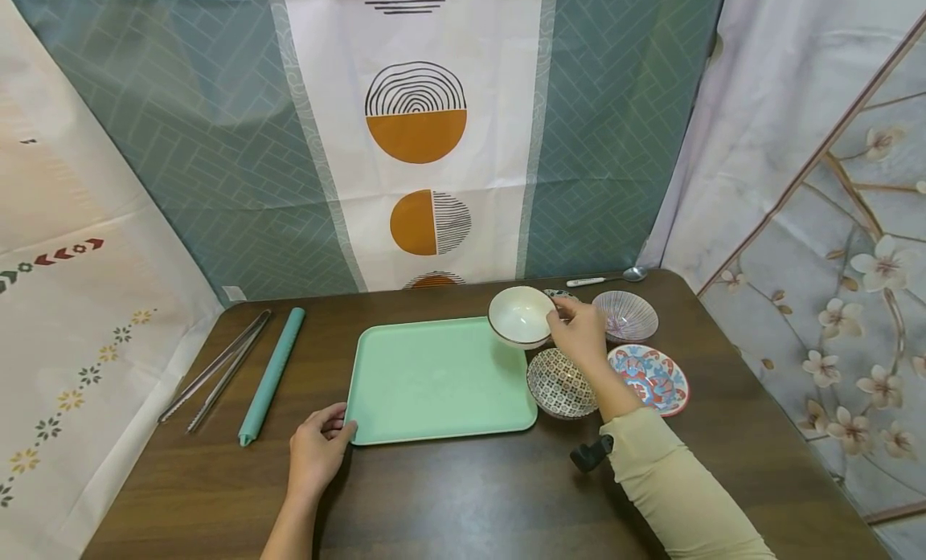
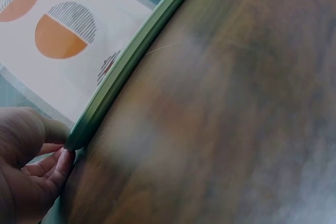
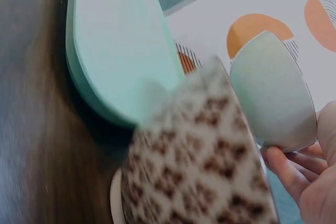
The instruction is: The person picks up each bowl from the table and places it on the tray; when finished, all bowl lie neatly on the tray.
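A white bowl with a dark rim hangs over the right back corner of the mint-green tray. My right hand pinches the bowl at its right side; in the right wrist view the fingers lie by its base. At the tray's front left corner, my left hand grips the edge between thumb and fingers. The left wrist view shows that pinch on the tray's rim close up. Below my right hand stands a brown-patterned bowl, next to the tray's right edge.
Behind the right forearm lies a red-and-blue patterned plate. Farther back are a purple-striped bowl, a spoon and another patterned dish, mostly hidden. Metal tongs and a teal rolled stick lie on the left of the wooden table.
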The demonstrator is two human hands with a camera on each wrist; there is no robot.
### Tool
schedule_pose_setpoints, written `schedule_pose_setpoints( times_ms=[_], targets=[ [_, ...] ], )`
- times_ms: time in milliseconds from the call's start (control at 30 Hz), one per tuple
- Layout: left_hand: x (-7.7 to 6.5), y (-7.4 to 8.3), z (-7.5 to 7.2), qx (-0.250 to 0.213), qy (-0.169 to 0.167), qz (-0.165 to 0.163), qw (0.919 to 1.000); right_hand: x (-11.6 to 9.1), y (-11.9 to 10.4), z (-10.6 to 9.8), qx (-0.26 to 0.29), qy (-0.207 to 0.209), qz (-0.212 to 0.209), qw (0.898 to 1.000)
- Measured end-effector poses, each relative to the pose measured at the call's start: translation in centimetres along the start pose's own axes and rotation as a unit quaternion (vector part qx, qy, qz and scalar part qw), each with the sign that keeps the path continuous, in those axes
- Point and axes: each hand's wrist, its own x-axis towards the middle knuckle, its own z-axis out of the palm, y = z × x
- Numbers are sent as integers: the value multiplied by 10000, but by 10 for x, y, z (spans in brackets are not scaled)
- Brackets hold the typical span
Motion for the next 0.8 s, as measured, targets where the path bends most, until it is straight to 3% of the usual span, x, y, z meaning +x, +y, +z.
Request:
schedule_pose_setpoints(
  times_ms=[400, 800],
  targets=[
    [1, 1, 0, -132, -21, 11, 9999, 0, -21, 40, 52, -369, 179, 9991],
    [-2, -2, -2, -182, -69, -15, 9998, -8, -42, 96, 117, -874, 423, 9952]
  ],
)
